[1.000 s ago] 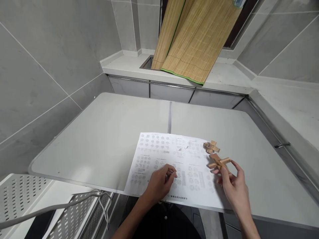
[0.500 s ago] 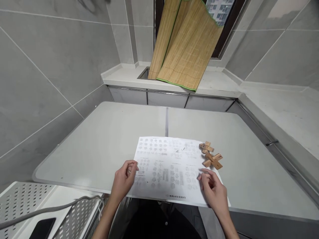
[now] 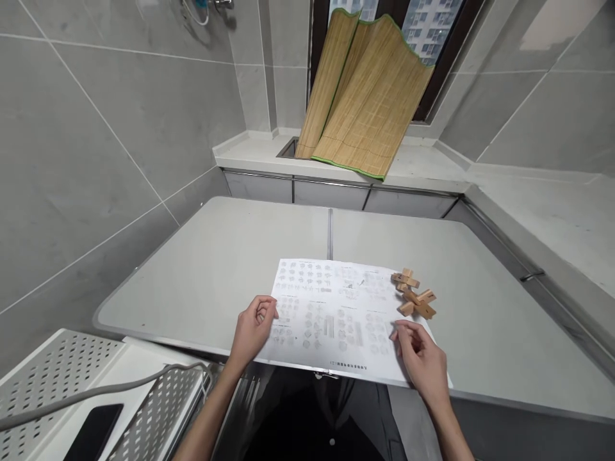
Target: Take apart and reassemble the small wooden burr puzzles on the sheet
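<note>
A large white printed sheet point(image 3: 336, 320) with rows of small diagrams lies at the table's near edge. My left hand point(image 3: 254, 325) rests at its left edge, fingers curled; whether they hold the paper's edge is too small to tell. On the sheet's right side is my right hand point(image 3: 420, 352), its thumb and fingers curled together, with what they grip, if anything, hidden. Just beyond it, near the sheet's right edge, sits a wooden interlocking piece point(image 3: 417, 303) shaped like a cross. A second wooden piece point(image 3: 405, 279) lies close behind that one.
The pale table point(image 3: 230, 256) has a centre seam. At the lower left, a white perforated rack point(image 3: 62, 358) bears a grey cable point(image 3: 96, 392) and a black phone point(image 3: 95, 432). A bamboo mat point(image 3: 369, 102) leans by the window, above the ledge point(image 3: 254, 151).
The view has tilted up and turned slightly left, so more wall and window show. Both hands keep nearly the same places on the sheet, and the wooden pieces have not moved on the table.
</note>
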A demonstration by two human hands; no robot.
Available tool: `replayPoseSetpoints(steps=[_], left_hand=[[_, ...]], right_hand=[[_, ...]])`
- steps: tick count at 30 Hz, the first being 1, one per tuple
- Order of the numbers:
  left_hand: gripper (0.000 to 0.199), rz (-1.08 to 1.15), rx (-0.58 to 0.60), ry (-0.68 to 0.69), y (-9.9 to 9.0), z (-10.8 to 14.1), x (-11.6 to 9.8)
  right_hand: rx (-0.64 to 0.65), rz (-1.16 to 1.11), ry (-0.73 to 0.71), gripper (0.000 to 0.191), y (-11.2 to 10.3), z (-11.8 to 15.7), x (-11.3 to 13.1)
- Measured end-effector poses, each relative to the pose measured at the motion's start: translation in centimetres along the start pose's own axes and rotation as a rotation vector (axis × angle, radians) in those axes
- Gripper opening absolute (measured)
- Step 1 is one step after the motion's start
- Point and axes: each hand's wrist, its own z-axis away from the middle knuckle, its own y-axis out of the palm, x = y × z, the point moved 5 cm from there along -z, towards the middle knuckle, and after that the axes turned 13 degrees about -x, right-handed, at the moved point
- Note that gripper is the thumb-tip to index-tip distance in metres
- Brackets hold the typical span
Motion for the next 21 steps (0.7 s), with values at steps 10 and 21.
replayPoseSetpoints(steps=[10,21], left_hand=[[0.030,0.045,-0.013,0.023,0.24,-0.26,-0.15],[0.025,0.023,-0.058,0.104,0.05,0.27,-0.18]], right_hand=[[-0.059,0.007,-0.064,0.044,-0.20,-0.36,0.36],[-0.054,-0.018,-0.140,0.039,-0.04,-0.58,0.63]])
